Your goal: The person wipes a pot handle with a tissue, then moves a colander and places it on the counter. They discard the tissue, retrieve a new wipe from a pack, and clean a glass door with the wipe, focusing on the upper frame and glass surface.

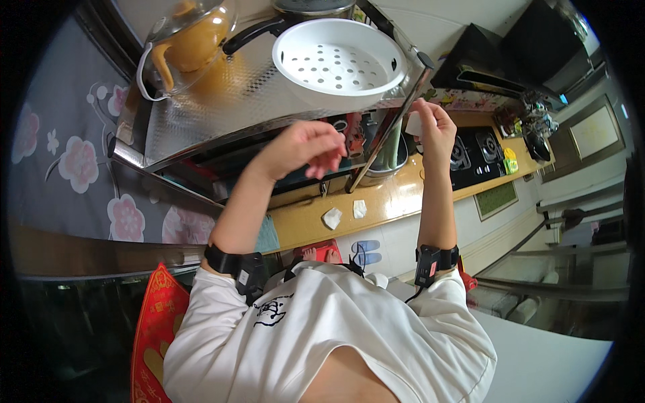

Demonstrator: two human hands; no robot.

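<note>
In front of the metal shelf rack point(201, 121), my left hand point(307, 148) hangs with loosely bent fingers apart, a little blurred, and nothing shows in it. My right hand point(437, 128) is raised beside the rack's upright post point(390, 126), pinching a small white piece point(414, 124) of tissue or cloth. Part of that piece is hidden behind the fingers. A white plastic steamer basket point(337, 63) with round holes stands on the top shelf, above and between my hands. Two crumpled white pieces, one of them a tissue or cloth point(332, 218), lie on the wooden counter point(403, 196) below.
On the top shelf are an amber-coloured teapot point(196, 48) under a clear cover and a black-handled pan point(257, 35). A gas stove point(476, 153) is set into the counter at the right. My feet stand on a red stool point(322, 248); blue slippers point(367, 252) lie on the floor.
</note>
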